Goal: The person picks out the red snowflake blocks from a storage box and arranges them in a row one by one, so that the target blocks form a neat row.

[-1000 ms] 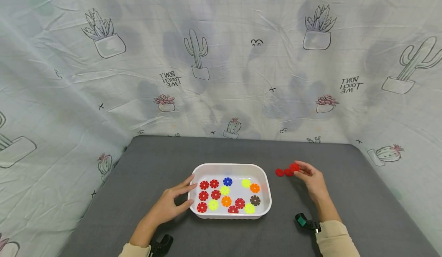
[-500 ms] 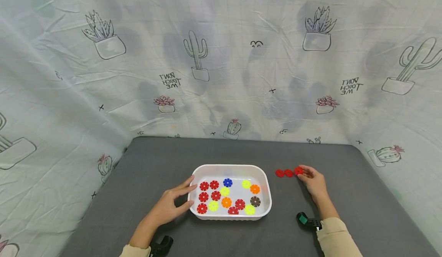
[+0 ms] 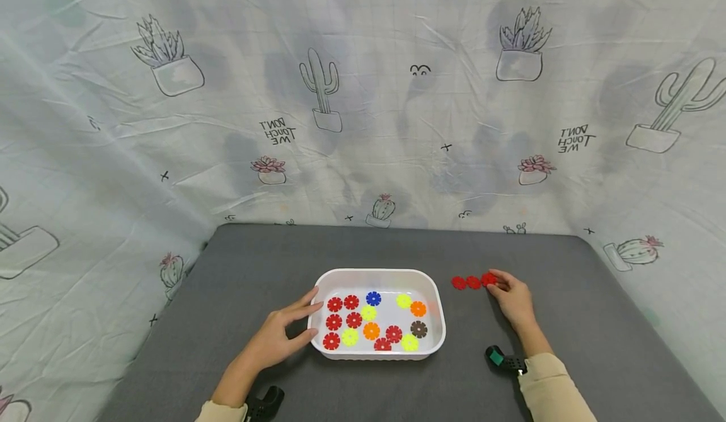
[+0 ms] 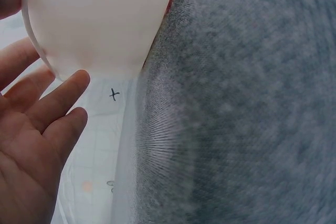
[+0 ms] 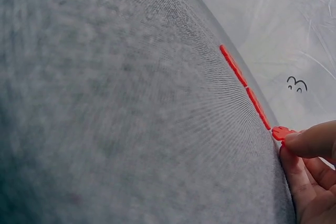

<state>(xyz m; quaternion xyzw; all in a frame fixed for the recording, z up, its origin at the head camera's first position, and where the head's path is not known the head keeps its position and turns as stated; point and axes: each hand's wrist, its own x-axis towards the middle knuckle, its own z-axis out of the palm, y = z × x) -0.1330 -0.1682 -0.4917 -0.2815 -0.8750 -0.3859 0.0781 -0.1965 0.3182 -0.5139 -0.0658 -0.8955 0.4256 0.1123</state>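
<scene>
A white plastic tray (image 3: 377,355) lies in the middle with snowflake discs in it: several red discs (image 3: 334,322), several yellow discs (image 3: 368,313), orange discs (image 3: 371,330), one blue disc (image 3: 373,298) and one dark brown disc (image 3: 419,329). My left hand (image 3: 278,334) rests at the tray's left side, thumb and fingers spread over the rim; in the left wrist view its lower fingers (image 4: 68,95) lie against the outer wall. Right of the tray, my right hand (image 3: 515,296) pinches a red snowflake disc (image 5: 282,132) between thumb and finger, tilted at the end of a row.
Two red discs (image 3: 466,282) lie flat in line on the grey tabletop (image 3: 272,252), left of the pinched one. A patterned cloth (image 3: 363,126) hangs behind and at both sides. Each wrist wears a black camera mount (image 3: 505,360).
My right hand has shifted slightly right and down with the red disc, from over the row to its right end. The left hand and tray stay put.
</scene>
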